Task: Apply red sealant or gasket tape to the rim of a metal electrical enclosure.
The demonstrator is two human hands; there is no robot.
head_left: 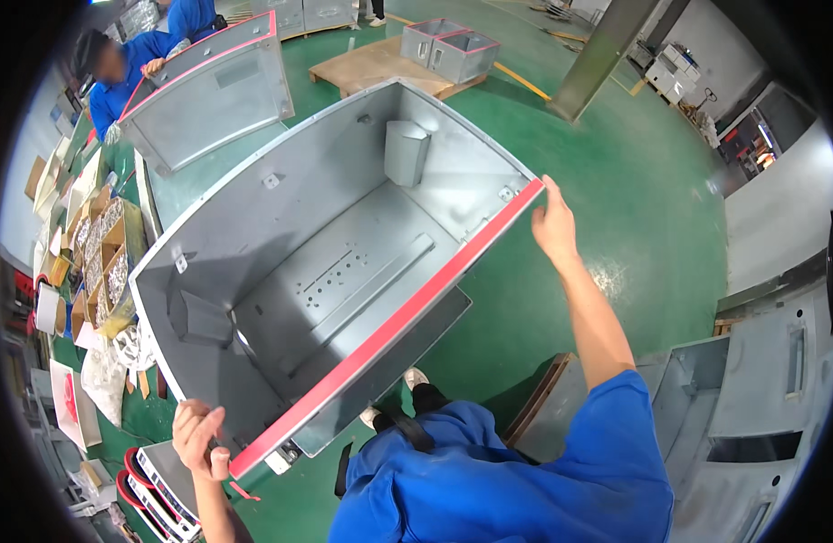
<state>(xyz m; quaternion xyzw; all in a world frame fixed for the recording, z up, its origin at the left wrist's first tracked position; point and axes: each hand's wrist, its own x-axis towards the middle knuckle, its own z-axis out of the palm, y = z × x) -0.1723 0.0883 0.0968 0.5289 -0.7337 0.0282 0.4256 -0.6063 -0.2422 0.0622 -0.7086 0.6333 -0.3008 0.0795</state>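
Red tape (pixel 389 330) ran along the near edge of the big grey metal box (pixel 317 149). The box was right in front of you, open side up, between your two hands. Your right hand (pixel 554 222) touched the corner at one end of the tape. Your left hand (pixel 199 441) had bent fingers at the other end, near a loose red tail (pixel 245 491). Whether either grip squeezed anything, I could not tell. Past your box, a person in blue (pixel 118 101) touched another grey box (pixel 213 104).

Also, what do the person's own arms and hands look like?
The left hand and right hand wear no gloves. Both forearms are bare where they show; a blue short sleeve shows on the right.
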